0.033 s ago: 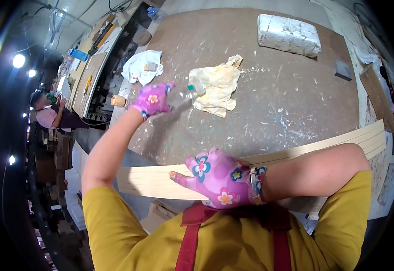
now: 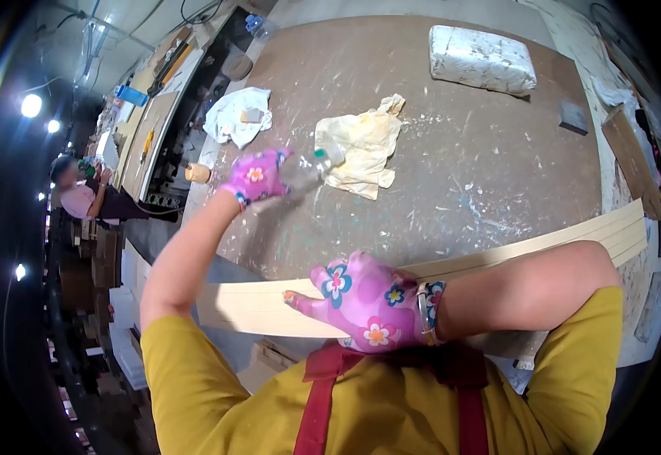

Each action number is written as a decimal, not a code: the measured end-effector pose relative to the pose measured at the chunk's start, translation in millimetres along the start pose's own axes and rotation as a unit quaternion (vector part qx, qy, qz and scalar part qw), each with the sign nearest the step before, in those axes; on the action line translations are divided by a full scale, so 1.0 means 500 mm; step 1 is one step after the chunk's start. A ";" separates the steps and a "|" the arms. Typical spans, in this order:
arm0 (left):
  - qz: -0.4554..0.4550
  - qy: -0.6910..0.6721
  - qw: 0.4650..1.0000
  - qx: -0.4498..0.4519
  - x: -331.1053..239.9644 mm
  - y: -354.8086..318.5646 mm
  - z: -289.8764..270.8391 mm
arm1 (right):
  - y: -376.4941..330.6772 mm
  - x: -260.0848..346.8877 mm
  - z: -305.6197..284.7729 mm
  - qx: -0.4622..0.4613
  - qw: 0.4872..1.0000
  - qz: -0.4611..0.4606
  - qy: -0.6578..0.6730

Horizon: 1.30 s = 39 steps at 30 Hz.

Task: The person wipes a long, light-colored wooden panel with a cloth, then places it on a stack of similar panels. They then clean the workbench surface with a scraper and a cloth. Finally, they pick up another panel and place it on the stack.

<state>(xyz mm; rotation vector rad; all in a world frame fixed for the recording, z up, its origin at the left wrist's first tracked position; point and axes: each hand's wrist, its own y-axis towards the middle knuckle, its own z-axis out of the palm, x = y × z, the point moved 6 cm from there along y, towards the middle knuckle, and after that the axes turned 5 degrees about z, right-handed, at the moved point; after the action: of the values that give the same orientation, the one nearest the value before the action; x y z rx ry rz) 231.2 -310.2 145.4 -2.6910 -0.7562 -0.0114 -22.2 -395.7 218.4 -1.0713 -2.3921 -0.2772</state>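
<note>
My left hand, in a pink flowered glove, is closed around a clear bottle with a green part near its far end. The bottle is tilted, blurred by motion, and points toward a crumpled cream cloth on the brown tabletop. Across the near table edge runs a row of pale wooden slats, lying side by side. On them rests my right hand, gloved alike, palm down with the thumb stretched out to the left. Its fingers reach over the slats' far side, and nothing shows in its grasp.
A white cloth with a small block on it lies at the far left. A paint-smeared white wrapped block sits at the far right, near a dark grey block. Another person stands beyond a side bench at left.
My left hand and the bottle have moved slightly toward me. My right hand stays on the slats, with little visible change.
</note>
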 end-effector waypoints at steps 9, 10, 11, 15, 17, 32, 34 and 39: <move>-0.023 -0.340 0.939 -0.038 -0.085 -0.016 -0.015 | -0.014 -0.003 -0.005 -0.019 1.000 0.017 -0.012; -0.032 -0.356 0.932 -0.062 -0.088 -0.019 -0.029 | -0.015 0.003 -0.006 -0.017 1.000 0.015 -0.011; -0.063 -0.431 0.898 -0.070 -0.062 0.003 0.004 | -0.015 0.008 -0.004 -0.016 1.000 0.010 -0.022; 0.076 -0.567 0.811 -0.121 -0.217 0.130 -0.182 | -0.015 -0.001 -0.003 -0.043 0.999 0.009 -0.023; 0.076 -0.458 0.858 -0.218 -0.239 0.213 -0.208 | -0.016 0.004 0.003 -0.062 0.998 -0.004 -0.011; 0.173 -0.415 0.882 -0.143 -0.347 0.445 -0.142 | 0.001 -0.013 -0.002 -0.111 0.989 0.020 0.094; 0.256 -0.347 0.892 -0.135 -0.311 0.423 -0.161 | 0.001 -0.006 -0.008 -0.121 0.989 -0.045 0.075; 0.115 -0.203 0.972 0.022 -0.103 0.349 -0.053 | 0.005 0.004 -0.011 -0.082 0.991 -0.020 0.103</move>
<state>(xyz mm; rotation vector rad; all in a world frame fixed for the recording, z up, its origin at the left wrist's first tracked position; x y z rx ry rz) 277.9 -484.3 108.7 -2.7520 -0.5354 0.6200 -19.4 -394.9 224.2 -1.0136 -2.2378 -0.5787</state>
